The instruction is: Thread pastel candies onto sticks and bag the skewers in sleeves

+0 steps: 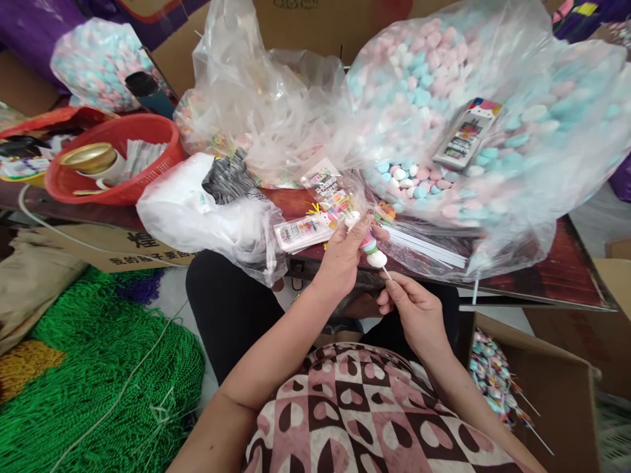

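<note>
My left hand point(345, 253) is closed around the top of a candy skewer point(373, 251) of white and pink marshmallow pieces, with a small clear printed wrapper point(329, 190) at its fingertips. My right hand point(411, 305) pinches the thin white stick at the skewer's lower end. Both hands hover just in front of the dark red table edge point(542, 279), above my lap.
A big clear bag of pink, blue and white marshmallows point(444, 85) with a card packet point(467, 133) on it lies on the table. More plastic bags point(266, 112), a red basket point(118, 161), green netting point(98, 368) at left, and a cardboard box of finished skewers point(497, 381) at right.
</note>
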Tool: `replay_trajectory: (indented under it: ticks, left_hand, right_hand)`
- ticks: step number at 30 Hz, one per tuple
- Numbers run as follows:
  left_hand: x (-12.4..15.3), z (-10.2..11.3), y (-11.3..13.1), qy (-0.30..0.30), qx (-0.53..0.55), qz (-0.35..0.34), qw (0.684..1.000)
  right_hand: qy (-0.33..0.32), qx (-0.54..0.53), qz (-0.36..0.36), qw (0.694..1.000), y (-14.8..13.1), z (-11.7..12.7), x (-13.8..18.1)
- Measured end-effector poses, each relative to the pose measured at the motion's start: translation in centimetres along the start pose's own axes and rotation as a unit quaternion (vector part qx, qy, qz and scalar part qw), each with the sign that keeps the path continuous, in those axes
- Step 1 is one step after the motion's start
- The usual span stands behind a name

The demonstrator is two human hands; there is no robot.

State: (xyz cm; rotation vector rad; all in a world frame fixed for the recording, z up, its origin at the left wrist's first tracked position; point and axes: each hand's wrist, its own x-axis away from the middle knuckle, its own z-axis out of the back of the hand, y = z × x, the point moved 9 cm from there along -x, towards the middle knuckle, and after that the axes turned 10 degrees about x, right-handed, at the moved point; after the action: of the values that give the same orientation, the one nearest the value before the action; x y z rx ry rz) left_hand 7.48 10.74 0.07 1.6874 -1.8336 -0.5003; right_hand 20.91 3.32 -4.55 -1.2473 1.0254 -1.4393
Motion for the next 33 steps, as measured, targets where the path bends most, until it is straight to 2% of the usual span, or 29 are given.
replay_trajectory:
  ticks: [4, 8, 11, 15, 17, 22, 25, 27, 30, 33]
  left_hand:
    - [0.5, -0.2, -1.6, -0.012, 0.021, 0.019, 1.000]
    - [1.3, -0.6, -2.0, -0.065, 0.011, 0.064, 0.996]
    - [1.3, -0.5, -0.9, -0.081, 0.012, 0.069, 0.994]
    - [0.6, -0.8, 1.4, -0.071, 0.048, 0.016, 0.996]
    - [0.2, -0.7, 1.8, -0.050, 0.057, -0.006, 0.997]
    - [0.7, -0.3, -0.5, -0.022, 0.006, -0.004, 1.000]
    - [1.5, 0.2, -2.4, -0.033, -0.037, 0.041, 0.998]
    - [1.8, 0.4, -2.7, -0.053, -0.046, 0.075, 0.995]
    - [1.2, 0.3, -0.6, -0.068, 0.001, 0.051, 0.996]
    - [0.2, 0.4, 1.9, -0.040, 0.032, -0.010, 0.999]
  right_hand:
    - [0.002, 0.012, 0.011, 1.000, -0.8, 0.0, 0.1]
    - [-0.076, -0.126, -0.052, 0.988, -0.1, -1.7, -0.1]
    - [-0.086, -0.165, -0.062, 0.981, 0.1, -2.0, -0.4]
    - [-0.062, -0.124, -0.033, 0.990, 0.1, -1.6, -0.7]
    - [-0.062, -0.099, -0.023, 0.993, 0.1, -1.7, -0.7]
    - [-0.047, -0.083, -0.019, 0.995, -0.1, -2.0, -0.8]
    - [-0.054, -0.128, -0.043, 0.989, -0.2, -2.5, -1.0]
    - [-0.071, -0.145, -0.047, 0.986, -0.4, -2.8, -1.1]
    - [-0.082, -0.127, -0.033, 0.988, -0.8, -2.6, -1.1]
    - [-0.083, -0.082, -0.024, 0.993, -0.5, -2.2, -0.9]
